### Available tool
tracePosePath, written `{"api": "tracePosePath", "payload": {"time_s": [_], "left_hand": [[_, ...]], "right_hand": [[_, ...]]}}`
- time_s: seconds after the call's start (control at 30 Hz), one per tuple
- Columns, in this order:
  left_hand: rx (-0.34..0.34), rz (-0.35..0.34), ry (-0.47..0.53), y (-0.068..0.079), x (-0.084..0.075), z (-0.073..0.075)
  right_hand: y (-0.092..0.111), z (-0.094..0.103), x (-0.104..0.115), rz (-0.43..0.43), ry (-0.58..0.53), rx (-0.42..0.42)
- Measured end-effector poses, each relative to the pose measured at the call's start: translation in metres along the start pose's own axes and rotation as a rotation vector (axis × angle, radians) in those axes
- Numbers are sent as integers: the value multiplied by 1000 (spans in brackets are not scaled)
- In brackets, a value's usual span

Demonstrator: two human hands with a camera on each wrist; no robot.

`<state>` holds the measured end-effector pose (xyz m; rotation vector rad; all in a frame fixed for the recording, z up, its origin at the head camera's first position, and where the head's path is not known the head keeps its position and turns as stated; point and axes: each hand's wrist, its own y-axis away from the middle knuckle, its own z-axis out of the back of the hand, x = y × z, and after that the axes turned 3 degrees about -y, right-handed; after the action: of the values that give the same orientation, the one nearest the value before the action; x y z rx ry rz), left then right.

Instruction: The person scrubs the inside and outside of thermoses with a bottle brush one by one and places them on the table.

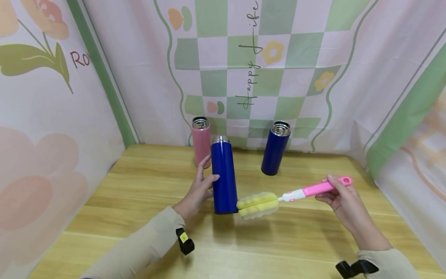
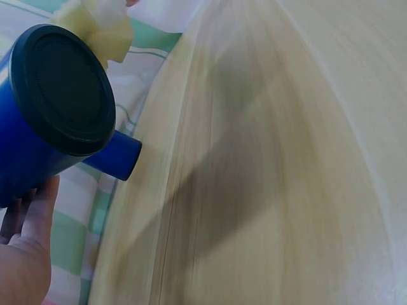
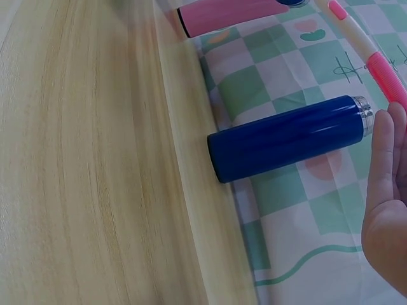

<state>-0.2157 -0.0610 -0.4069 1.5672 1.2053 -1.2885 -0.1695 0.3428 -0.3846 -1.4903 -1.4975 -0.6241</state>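
My left hand (image 1: 198, 190) grips a blue vacuum flask (image 1: 224, 178) and holds it above the table, nearly upright. Its steel neck shows no lid; in the left wrist view its dark base (image 2: 63, 92) faces the camera. In my right hand (image 1: 343, 201) is a bottle brush, held by its pink handle (image 1: 318, 188). The brush's yellow sponge head (image 1: 258, 205) points left, beside the lower part of the flask; whether they touch I cannot tell. The right wrist view shows only part of the right hand (image 3: 388, 197) and of the pink handle (image 3: 385, 76).
A pink flask (image 1: 201, 141), lidless, stands behind my left hand. Another lidless blue flask (image 1: 275, 149) stands at the back right of the wooden table (image 1: 139, 186). Patterned curtains (image 1: 146, 77) hang behind the table and at both sides.
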Motion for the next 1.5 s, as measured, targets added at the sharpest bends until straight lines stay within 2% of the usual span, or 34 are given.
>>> {"api": "tracePosePath", "payload": {"time_s": [0.33, 0.8, 1.13, 1.5], "left_hand": [[-16, -3, -2, -1, 2, -8], [-31, -6, 68, -2, -3, -11], [-64, -1, -8, -2, -6, -11], [-87, 1, -26, -2, -9, -12]], "right_hand": [[1, -1, 0, 7, 8, 27], [4, -1, -1, -28, 118, 73], [5, -4, -2, -9, 129, 76], [6, -6, -2, 1, 81, 86]]}}
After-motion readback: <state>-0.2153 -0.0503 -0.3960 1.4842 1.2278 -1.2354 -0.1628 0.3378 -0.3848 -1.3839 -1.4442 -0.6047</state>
